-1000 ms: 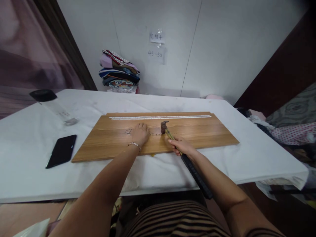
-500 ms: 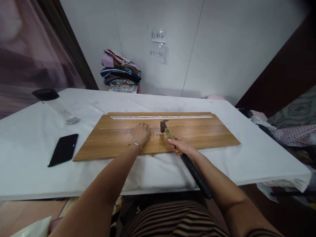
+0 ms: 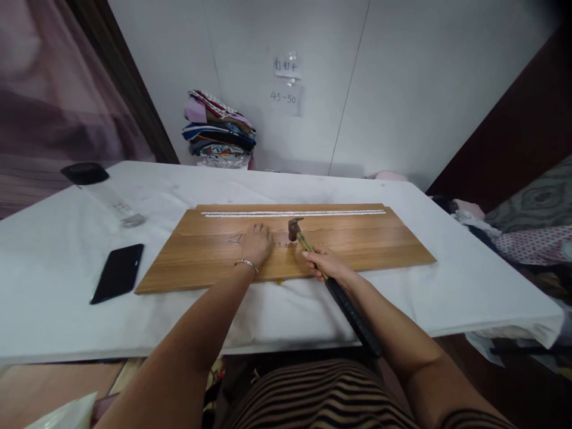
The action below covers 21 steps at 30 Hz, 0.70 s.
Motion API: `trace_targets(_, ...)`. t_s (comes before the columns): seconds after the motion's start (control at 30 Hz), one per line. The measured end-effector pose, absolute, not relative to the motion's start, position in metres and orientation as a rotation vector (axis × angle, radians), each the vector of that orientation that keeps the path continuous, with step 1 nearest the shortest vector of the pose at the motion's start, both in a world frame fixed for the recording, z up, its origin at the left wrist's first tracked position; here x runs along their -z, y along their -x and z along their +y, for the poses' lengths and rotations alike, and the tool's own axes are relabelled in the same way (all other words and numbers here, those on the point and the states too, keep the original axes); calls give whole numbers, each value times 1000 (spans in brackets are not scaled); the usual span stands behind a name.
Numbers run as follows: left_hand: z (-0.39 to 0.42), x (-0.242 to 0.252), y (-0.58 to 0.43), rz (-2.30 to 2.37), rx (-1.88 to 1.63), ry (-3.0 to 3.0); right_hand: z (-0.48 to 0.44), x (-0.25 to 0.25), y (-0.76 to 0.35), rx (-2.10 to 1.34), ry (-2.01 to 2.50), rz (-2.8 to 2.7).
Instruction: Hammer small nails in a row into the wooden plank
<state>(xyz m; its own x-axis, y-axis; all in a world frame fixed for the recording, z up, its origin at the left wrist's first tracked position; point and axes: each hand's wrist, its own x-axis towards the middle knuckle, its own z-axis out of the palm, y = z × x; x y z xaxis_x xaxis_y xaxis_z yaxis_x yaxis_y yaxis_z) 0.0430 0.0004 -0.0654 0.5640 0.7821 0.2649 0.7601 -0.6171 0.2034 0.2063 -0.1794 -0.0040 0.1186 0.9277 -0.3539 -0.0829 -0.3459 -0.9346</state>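
A wooden board (image 3: 357, 238) lies flat, with a row of small nails (image 3: 286, 243) across its middle. My left hand (image 3: 257, 245), a bracelet at the wrist, rests palm down on the board with its fingers stretched forward. Just left of it lie several loose nails (image 3: 235, 239). My right hand (image 3: 325, 263) is wrapped round the handle of a claw hammer (image 3: 305, 241), partway up toward the head. The hammer's head is over the nail row, and its black grip points back toward me. Whether the head touches a nail I cannot tell.
Two white strips (image 3: 290, 214) run along the board's far edge. A black phone (image 3: 117, 273) lies on the white-covered table (image 3: 179, 325) at left, near a clear container with a black base (image 3: 84, 172). Folded clothes (image 3: 220, 131) are stacked by the wall beside handwritten signs (image 3: 286, 96).
The hammer head has shifted very slightly left and down, with my right hand still around its handle. My left hand stays in place on the board. The view has shifted a little.
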Motion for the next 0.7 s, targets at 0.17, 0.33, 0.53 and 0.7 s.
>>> trace_targets(0.17, -2, 64, -45, 1396, -483, -2728, -181, 6, -206, -1426, 1466, -884)
trace_targets(0.33, -1, 66, -45, 1405, -474, -2751, -179, -2, -206, -1404, 1488, -866)
trace_targets(0.53, 0, 68, -44, 1374, -496, -2744, -177, 0, -201, -1431, 1509, -875)
trace_targets(0.7, 3, 72, -44, 1368, -508, -2758, -178, -3, -202, -1433, 1496, -884)
